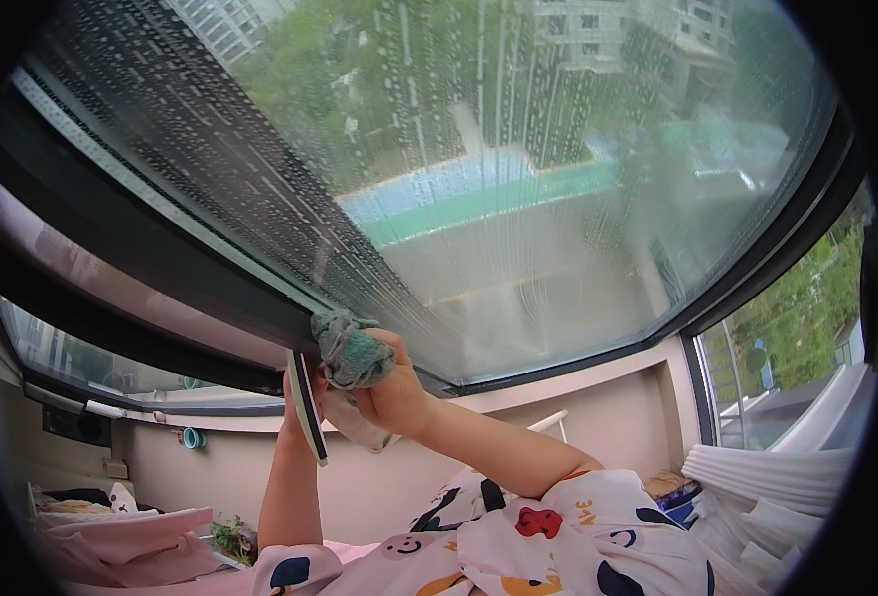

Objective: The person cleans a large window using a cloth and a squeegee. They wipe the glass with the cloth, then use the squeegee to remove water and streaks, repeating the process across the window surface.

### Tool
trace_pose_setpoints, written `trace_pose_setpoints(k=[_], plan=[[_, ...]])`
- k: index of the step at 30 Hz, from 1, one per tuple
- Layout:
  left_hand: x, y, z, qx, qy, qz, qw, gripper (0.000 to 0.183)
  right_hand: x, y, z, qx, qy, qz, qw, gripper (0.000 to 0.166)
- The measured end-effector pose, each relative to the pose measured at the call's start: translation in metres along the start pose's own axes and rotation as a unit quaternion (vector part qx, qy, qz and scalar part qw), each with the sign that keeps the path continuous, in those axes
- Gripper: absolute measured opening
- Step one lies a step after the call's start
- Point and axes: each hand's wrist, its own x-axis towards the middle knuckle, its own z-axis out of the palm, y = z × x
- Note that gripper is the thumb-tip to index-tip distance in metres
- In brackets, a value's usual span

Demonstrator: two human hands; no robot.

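Observation:
My right hand (402, 391) is closed on a wadded grey-green cloth (353, 350), which touches the lower corner of the dark window frame (260, 298) beside the glass. Water drops and streaks cover the window pane (498, 223). Just left of the cloth, my left hand (306, 384) is raised at the frame, largely hidden behind a pale, dark-edged flat piece (307, 410) that looks like a window handle or squeegee; its grip cannot be made out. A pale cloth (357, 425) hangs below and between my hands.
Below the window runs a beige wall with a ledge (498, 398). Pink fabric (126, 547) and a potted plant (232, 538) are at the lower left. A turquoise cup-like object (194, 438) is near the left ledge. White curtains (774, 477) hang at the right.

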Motion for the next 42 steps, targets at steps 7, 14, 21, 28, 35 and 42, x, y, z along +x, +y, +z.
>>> trace_pose_setpoints(k=[7,14,21,28,35,42], plan=[[0.004,0.002,0.023,-0.160,-0.025,-0.027,0.986,0.030,0.128,-0.060,-0.017,-0.038,-0.017,-0.124,0.991,0.040],[-0.004,-0.028,0.014,0.006,0.068,0.066,0.995,0.034,0.267,-0.137,0.009,-0.042,0.053,-0.249,0.966,0.024],[-0.010,-0.029,0.026,-0.017,0.060,0.094,0.994,0.037,0.368,-0.196,0.020,-0.058,0.122,-0.293,0.946,0.014],[-0.009,-0.025,0.029,-0.052,0.071,0.088,0.992,0.028,0.418,-0.226,0.027,0.006,0.133,-0.259,0.957,0.025],[-0.004,-0.032,0.013,0.144,0.006,0.153,0.978,0.040,0.414,-0.225,-0.011,0.082,0.242,-0.288,0.923,0.016],[-0.006,-0.024,0.019,-0.150,0.085,-0.043,0.984,0.041,0.446,-0.230,-0.034,-0.284,0.335,-0.525,0.729,0.015]])
